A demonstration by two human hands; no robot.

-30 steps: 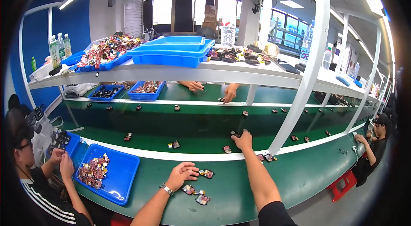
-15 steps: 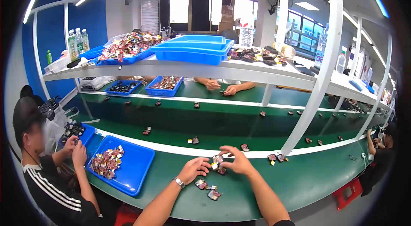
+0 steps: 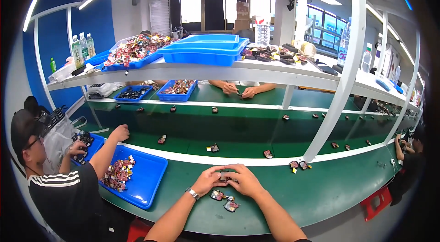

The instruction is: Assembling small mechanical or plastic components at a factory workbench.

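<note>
My left hand (image 3: 207, 183) and my right hand (image 3: 245, 181) meet over the green bench, fingers closed around a small electronic part (image 3: 224, 177). My fingers cover most of it. A watch is on my left wrist. Just below my hands lie two more small electronic parts (image 3: 217, 195) (image 3: 231, 205), red and black with pale pieces. To the left stands a blue tray (image 3: 153, 182) with a heap of similar parts (image 3: 118, 174) in it.
A co-worker (image 3: 68, 187) sits at the left, one arm stretched toward the green belt (image 3: 192, 139), which carries scattered parts. A white post (image 3: 337, 77) rises at the right, with parts (image 3: 298, 165) near its foot. Overhead, a shelf (image 3: 266, 75) holds blue trays and bottles.
My hands have drawn together around the part, now mostly hidden. The co-worker at the left has stretched an arm toward the belt. Parts on the belt have shifted slightly right.
</note>
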